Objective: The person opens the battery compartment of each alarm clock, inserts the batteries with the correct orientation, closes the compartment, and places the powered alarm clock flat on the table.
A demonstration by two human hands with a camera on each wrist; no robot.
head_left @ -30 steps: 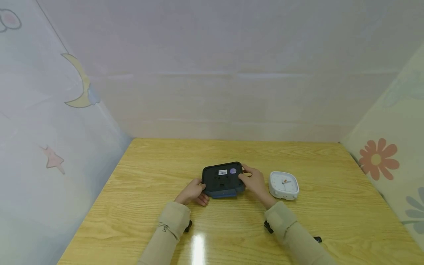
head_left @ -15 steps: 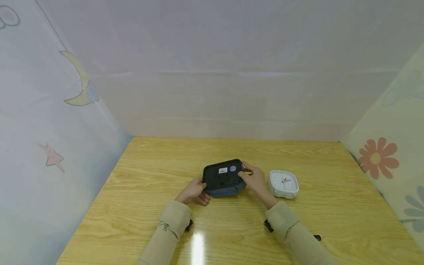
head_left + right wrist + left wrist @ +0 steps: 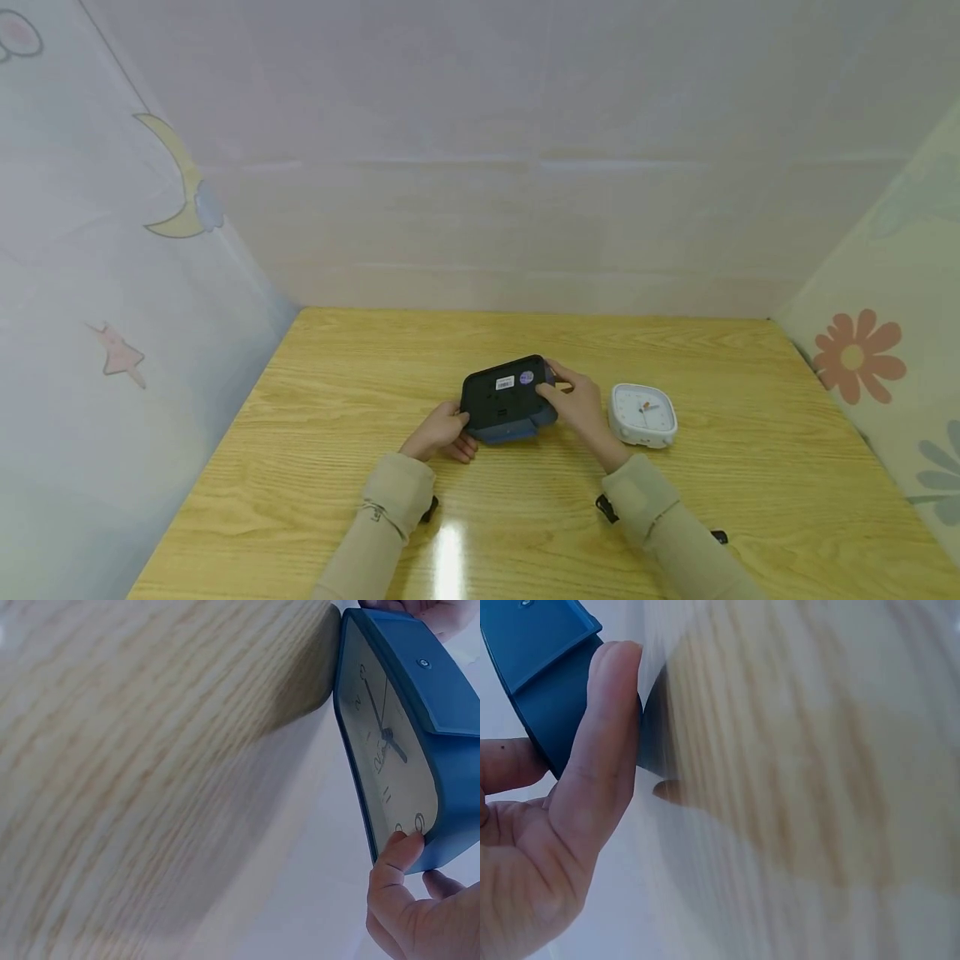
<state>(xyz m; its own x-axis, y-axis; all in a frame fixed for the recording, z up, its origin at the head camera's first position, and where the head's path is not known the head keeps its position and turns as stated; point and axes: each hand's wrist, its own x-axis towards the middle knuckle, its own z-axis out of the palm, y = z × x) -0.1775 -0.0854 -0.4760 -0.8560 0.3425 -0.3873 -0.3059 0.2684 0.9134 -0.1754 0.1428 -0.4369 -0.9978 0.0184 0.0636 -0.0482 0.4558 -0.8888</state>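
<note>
A blue alarm clock (image 3: 501, 402) is held with its black back up, showing a white barcode label and a round purple sticker. Its white dial (image 3: 386, 750) faces the tabletop, seen in the right wrist view. My left hand (image 3: 438, 432) grips the clock's left end, thumb on the back and fingers beneath; the left wrist view shows these fingers (image 3: 604, 742) against the blue casing. At the other end my right hand (image 3: 581, 410) pinches the casing between thumb and fingers. The clock is tilted, left end lower; whether it touches the table I cannot tell.
A white alarm clock (image 3: 643, 415) stands face up just right of my right hand. The wooden table (image 3: 360, 358) meets a pale cloth wall (image 3: 487, 233) at the back. Printed cloth walls flank both sides. A small black object (image 3: 719, 537) lies beside my right sleeve.
The blue clock has turned slightly counterclockwise, its right end moving up and away from me. Both hands keep their hold and shift little. The white clock stays in place.
</note>
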